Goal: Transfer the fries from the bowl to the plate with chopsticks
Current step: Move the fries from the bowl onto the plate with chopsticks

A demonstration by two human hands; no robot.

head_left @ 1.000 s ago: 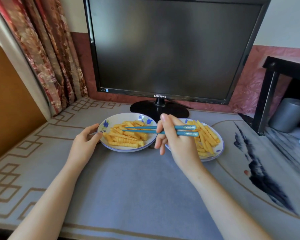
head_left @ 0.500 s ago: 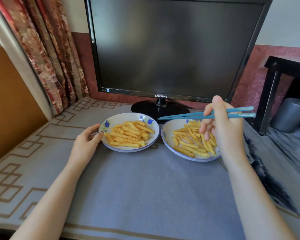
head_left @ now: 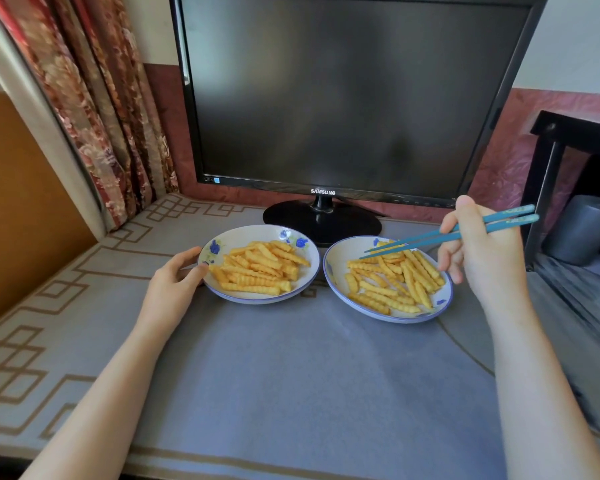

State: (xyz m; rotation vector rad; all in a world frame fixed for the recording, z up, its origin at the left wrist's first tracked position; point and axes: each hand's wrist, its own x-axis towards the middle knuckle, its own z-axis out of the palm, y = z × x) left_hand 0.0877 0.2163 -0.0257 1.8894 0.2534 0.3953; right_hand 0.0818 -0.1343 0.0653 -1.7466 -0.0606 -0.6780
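Chopsticks (head_left: 430, 239), teal, pinched in right hand (head_left: 482, 258): thumb up on top, fingers curled round the pair near its thick end. Hand raised above the tabletop (head_left: 291, 375), over the right rim of the right dish (head_left: 336, 271). Sticks slanting down and leftward out of the hand, thick ends poking past the knuckles on the right, tips close together over the far left part of the right fries (head_left: 395, 285). Unclear whether the tips touching a fry or just above one. Right fries spread across the middle and right of their dish, left of and below the hand, the nearest ones just beside the lower fingers.

Left hand (head_left: 174, 282) low on the tabletop, thumb and forefinger closed on the left rim of the left dish (head_left: 243, 233). Left fries (head_left: 257, 268) heaped in the middle of that dish, just right of the fingertips.

Both dishes shallow, white, with blue flowers and blue edge, side by side and nearly touching; bowl and plate not to be told apart by shape.

Dark monitor (head_left: 343, 98) on a round black foot right behind the dishes. Patterned curtain (head_left: 94, 98) at far left. Black frame (head_left: 548, 188) at far right, grey can (head_left: 582, 230) beneath it.
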